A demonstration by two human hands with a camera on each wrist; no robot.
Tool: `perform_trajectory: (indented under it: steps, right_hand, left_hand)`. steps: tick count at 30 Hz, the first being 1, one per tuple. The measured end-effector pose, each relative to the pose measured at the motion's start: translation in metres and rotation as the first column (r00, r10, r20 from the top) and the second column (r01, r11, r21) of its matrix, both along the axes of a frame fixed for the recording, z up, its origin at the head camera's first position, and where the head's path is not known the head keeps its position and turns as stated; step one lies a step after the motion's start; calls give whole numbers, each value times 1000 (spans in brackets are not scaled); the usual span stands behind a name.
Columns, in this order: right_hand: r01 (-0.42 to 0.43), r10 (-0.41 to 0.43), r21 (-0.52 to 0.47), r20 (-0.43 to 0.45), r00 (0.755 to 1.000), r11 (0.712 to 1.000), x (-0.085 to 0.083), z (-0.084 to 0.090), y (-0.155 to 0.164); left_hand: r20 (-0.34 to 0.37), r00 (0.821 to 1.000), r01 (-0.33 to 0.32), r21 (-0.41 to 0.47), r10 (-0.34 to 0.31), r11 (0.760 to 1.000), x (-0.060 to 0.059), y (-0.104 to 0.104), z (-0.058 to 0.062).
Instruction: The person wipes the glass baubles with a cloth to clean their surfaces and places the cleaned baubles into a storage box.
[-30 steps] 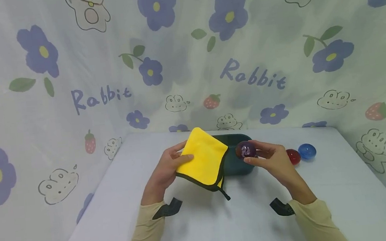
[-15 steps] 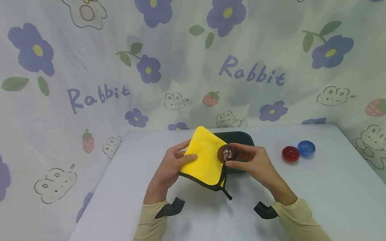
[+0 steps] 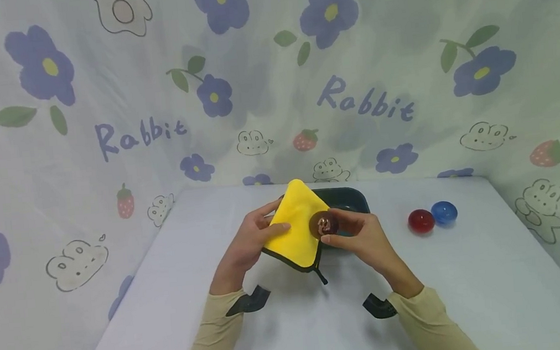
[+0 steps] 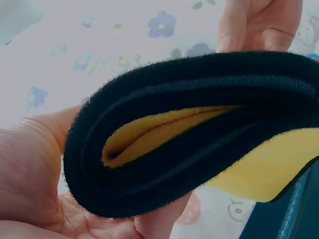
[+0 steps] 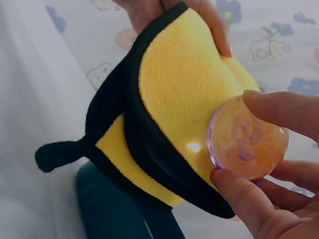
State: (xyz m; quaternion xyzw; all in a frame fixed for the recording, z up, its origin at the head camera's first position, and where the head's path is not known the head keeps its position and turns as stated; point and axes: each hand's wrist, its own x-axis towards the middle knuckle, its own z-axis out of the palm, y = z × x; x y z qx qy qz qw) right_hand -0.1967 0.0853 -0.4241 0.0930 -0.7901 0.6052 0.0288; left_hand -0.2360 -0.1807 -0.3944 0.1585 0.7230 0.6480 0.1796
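Tabletop: ball (image 3: 322,224) in right hand (image 3: 365,240).

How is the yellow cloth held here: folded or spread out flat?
Folded. The yellow cloth shows stacked layers with black edging, gripped by the left hand.

The word "Rabbit" stands twice in purple script on the flowered backdrop cloth (image 3: 272,86).
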Motion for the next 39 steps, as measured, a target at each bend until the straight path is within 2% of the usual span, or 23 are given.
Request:
perform_trajectory:
  steps: [5, 10, 16, 20, 24, 29, 36, 39]
  right_hand:
    - [1, -1, -2, -13, 1000, 1000, -1, 1, -2]
    - [14, -14, -10, -9, 1000, 1000, 2, -3, -3]
    - [43, -43, 8, 22, 999, 999, 9, -8, -4]
    - [47, -47, 9, 9, 999, 999, 8, -6, -5]
    - [33, -33, 8, -34, 999, 999, 4, -1, -6]
    - [32, -32, -1, -59, 998, 999, 4, 0, -6]
    - [26, -26, 7, -44, 999, 1000, 2, -1, -7]
    - [30, -29, 5, -36, 999, 1000, 2, -2, -8]
  left_hand:
    - [-37, 999, -14, -27, 13, 1000, 3, 4, 4]
    - [-76, 997, 1, -42, -5, 999, 8, 10, 3]
    - [-132, 991, 16, -88, -28, 996, 20, 17, 1]
    - [-231, 973, -14, -169, -26, 985, 29, 23, 6]
    - [-333, 943, -78, -250, -10, 965, 35, 28, 16]
    - [-375, 927, -122, -320, -7, 939, 41, 33, 19]
    - [-435, 900, -145, -358, -28, 922, 41, 32, 17]
    - [-445, 895, -159, -372, -26, 915, 41, 30, 17]
